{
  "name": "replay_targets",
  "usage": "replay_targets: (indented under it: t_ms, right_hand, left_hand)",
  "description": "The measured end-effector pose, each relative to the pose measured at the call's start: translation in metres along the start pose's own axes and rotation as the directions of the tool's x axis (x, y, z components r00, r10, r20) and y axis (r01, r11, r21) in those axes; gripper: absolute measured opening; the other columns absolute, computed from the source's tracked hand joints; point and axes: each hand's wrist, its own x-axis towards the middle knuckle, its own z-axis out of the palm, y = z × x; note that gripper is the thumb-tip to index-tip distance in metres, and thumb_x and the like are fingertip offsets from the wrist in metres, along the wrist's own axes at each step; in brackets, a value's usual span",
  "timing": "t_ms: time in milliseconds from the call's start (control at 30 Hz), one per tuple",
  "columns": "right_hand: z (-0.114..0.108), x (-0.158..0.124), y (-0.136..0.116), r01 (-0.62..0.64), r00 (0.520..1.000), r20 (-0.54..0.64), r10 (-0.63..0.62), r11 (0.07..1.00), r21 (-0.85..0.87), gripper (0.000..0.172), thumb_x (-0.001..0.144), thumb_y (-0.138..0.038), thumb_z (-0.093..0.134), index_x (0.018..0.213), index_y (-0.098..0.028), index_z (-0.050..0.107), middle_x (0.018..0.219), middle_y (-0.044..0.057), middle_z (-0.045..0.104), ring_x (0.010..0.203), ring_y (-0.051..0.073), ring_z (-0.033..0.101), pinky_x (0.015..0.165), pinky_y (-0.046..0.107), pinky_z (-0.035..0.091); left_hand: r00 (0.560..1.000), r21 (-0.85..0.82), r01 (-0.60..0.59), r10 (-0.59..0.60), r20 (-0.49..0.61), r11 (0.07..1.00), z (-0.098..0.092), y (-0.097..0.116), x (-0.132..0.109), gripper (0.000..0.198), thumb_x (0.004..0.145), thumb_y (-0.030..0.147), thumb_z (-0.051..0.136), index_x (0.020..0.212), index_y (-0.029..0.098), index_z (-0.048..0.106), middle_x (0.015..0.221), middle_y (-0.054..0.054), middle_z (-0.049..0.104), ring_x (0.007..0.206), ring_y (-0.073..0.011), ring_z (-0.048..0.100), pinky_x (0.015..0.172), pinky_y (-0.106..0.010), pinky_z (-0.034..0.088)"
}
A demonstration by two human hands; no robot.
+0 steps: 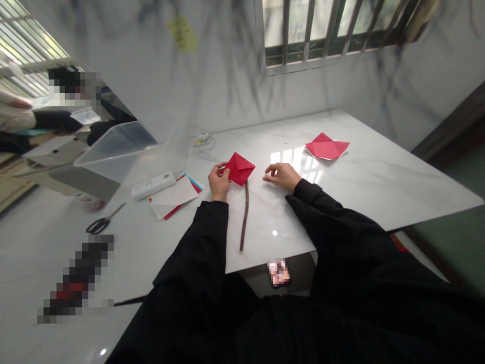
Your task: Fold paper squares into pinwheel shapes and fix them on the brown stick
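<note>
My left hand [219, 182] pinches the left corner of a folded red paper [239, 169], thumb on top. The paper is a small diamond with crossing fold lines, held just over the white marbled table. A thin brown stick [246, 215] lies below it, its upper end by the paper's lower corner; whether they touch, I cannot tell. To the right of the paper, my right hand [282, 176] hovers with loosely bent fingers and nothing visible in them. A second folded red paper [327, 147] with white edges rests farther right.
Left of my hands lie a stack of coloured paper [176, 197], a long white case [153, 185] and black-handled scissors [99, 225]. A clear plastic bin [121, 144] stands behind them. A cable [203, 140] lies near the wall. Another person is at the far left.
</note>
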Motion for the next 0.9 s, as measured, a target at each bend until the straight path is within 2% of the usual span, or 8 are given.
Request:
replay_targets:
  t_ms: [100,200,367,600,800,900]
  right_hand:
    - [0.004,0.0,-0.003,0.054,0.998,0.037,-0.053,0.998,-0.041,0.013,0.088,-0.02,0.071,0.096,-0.018,0.081,0.092,0.006,0.077,0.083,0.017,0.068,0.08,0.025,0.047]
    - [0.005,0.003,-0.001,0.066,0.997,0.039,-0.063,0.995,-0.079,0.017,0.091,-0.017,0.067,0.098,-0.018,0.082,0.093,0.007,0.078,0.086,0.019,0.069,0.082,0.027,0.048]
    - [-0.001,0.016,0.009,0.072,0.997,0.018,-0.07,0.979,-0.19,0.026,0.096,-0.014,0.056,0.104,-0.016,0.081,0.106,0.013,0.077,0.1,0.023,0.069,0.092,0.03,0.047]
    - [-0.024,0.061,0.045,-0.058,0.998,0.012,0.068,0.921,-0.385,0.03,0.094,-0.009,0.052,0.106,-0.01,0.079,0.111,0.021,0.075,0.107,0.031,0.067,0.094,0.036,0.046]
    - [-0.027,0.101,0.078,-0.132,0.99,-0.024,0.136,0.887,-0.442,0.03,0.091,-0.007,0.053,0.107,-0.008,0.078,0.11,0.023,0.074,0.108,0.032,0.066,0.095,0.038,0.047]
    - [-0.029,0.11,0.091,-0.155,0.988,-0.071,0.138,0.881,-0.446,0.031,0.091,-0.007,0.05,0.106,-0.005,0.077,0.107,0.025,0.073,0.106,0.032,0.065,0.094,0.041,0.047]
  left_hand:
    - [1.0,-0.004,-0.005,0.005,0.001,1.0,0.0,0.001,-0.002,0.033,0.074,0.022,0.065,0.105,0.017,0.072,0.082,-0.004,0.071,0.058,-0.0108,0.056,0.048,-0.019,0.04]
    - [1.0,-0.002,-0.006,0.006,0.005,1.0,0.002,0.003,-0.005,0.032,0.073,0.022,0.066,0.104,0.018,0.072,0.082,-0.004,0.07,0.059,-0.011,0.056,0.049,-0.019,0.04]
    - [1.0,0.005,-0.008,0.008,0.012,1.0,0.003,0.005,-0.006,0.032,0.073,0.021,0.066,0.104,0.017,0.072,0.081,-0.003,0.07,0.058,-0.0111,0.055,0.05,-0.02,0.041]
    - [0.999,0.01,-0.017,0.016,0.041,1.0,0.004,0.004,-0.008,0.034,0.072,0.015,0.062,0.104,0.017,0.072,0.082,-0.004,0.072,0.056,-0.0114,0.055,0.051,-0.021,0.042]
    - [0.996,0.0,-0.052,0.052,0.066,0.999,0.006,0.008,-0.012,0.026,0.077,0.019,0.066,0.101,0.018,0.074,0.088,-0.005,0.074,0.072,-0.0148,0.065,0.061,-0.022,0.051]
    - [0.997,0.004,-0.035,0.035,0.065,0.999,0.006,0.011,-0.016,0.023,0.079,0.023,0.068,0.1,0.017,0.075,0.094,-0.007,0.075,0.067,-0.0137,0.063,0.054,-0.022,0.05]
